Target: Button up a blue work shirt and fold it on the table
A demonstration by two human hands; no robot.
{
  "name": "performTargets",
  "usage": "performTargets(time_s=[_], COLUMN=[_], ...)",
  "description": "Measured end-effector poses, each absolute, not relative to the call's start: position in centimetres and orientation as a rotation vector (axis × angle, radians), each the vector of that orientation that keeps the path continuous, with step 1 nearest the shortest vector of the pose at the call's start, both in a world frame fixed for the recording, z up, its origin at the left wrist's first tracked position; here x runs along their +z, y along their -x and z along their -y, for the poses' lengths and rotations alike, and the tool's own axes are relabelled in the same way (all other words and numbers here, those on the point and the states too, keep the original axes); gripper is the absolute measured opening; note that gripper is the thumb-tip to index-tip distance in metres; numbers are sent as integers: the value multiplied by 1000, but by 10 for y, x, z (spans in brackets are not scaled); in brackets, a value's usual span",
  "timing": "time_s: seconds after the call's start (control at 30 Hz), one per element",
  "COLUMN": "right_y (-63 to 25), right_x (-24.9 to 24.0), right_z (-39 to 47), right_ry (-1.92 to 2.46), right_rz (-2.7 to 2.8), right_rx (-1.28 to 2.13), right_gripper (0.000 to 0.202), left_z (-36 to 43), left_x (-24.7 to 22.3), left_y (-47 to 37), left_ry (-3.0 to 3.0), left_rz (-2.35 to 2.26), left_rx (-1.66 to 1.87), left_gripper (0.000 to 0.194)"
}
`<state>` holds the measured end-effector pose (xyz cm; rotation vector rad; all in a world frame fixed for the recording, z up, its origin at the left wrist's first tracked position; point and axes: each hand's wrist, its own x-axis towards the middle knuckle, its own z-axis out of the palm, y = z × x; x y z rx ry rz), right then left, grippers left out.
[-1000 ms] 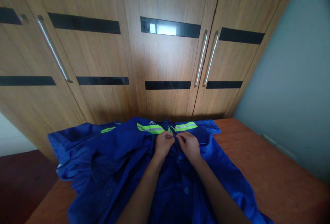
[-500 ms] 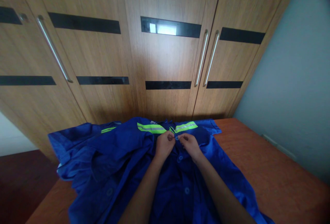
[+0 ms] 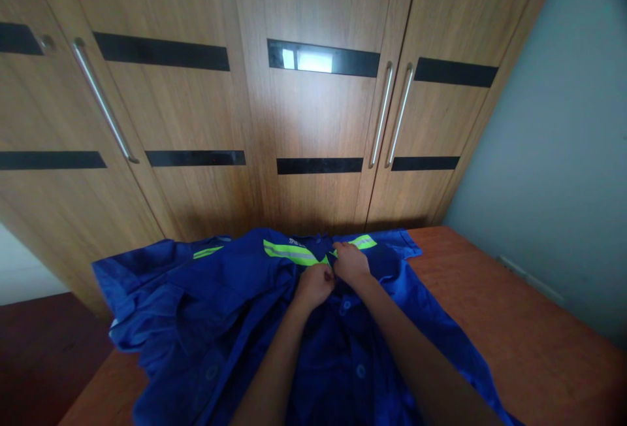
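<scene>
A blue work jacket (image 3: pixel 245 289) with yellow-green reflective strips (image 3: pixel 289 253) lies spread out, its front toward me. My left hand (image 3: pixel 316 283) is closed, pinching the front edge of the jacket near the chest strip. Close against it, my right hand (image 3: pixel 351 262) grips the opposite front edge a little higher, fingers bent. The spot between the fingertips is mostly hidden, and no button shows there. Below the hands, a button (image 3: pixel 347 305) and another, lower button (image 3: pixel 361 371) are visible on the right-hand front. A large button (image 3: pixel 211 372) shows on the left flap.
The jacket rests on a reddish-brown wooden surface (image 3: pixel 490 308). Right behind it stands a wooden wardrobe (image 3: pixel 313 112) with black bands and metal handles (image 3: pixel 381 115). A pale wall (image 3: pixel 553 171) borders the right side. Dark floor (image 3: pixel 49 347) shows at lower left.
My right hand has moved up and left, over the button that showed between the hands. My left hand stays on the jacket's edge, slightly lower in view as the camera tilts up.
</scene>
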<state>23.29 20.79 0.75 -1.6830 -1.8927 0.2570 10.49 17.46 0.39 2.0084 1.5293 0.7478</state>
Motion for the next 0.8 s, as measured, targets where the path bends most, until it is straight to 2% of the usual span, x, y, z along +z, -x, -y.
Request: performTargets(time_s=[0.27, 0.5, 0.67, 0.8], right_y=[-230, -242, -267, -292], right_x=[11, 28, 37, 19], right_z=[-252, -255, -225, -197], right_ry=[1631, 1403, 1242, 1290], right_rz=[1643, 1260, 1187, 1196], right_rx=[488, 798, 888, 814], right_gripper=[8, 38, 43, 44], left_z=[-175, -178, -170, -163], left_x=[6, 18, 39, 35], left_y=[-100, -98, -99, -107], left_ry=[-2000, -1907, -1982, -2047], left_rz=[-1491, -1403, -1273, -1221], left_rx=[730, 776, 753, 637], left_gripper=[15, 14, 10, 10])
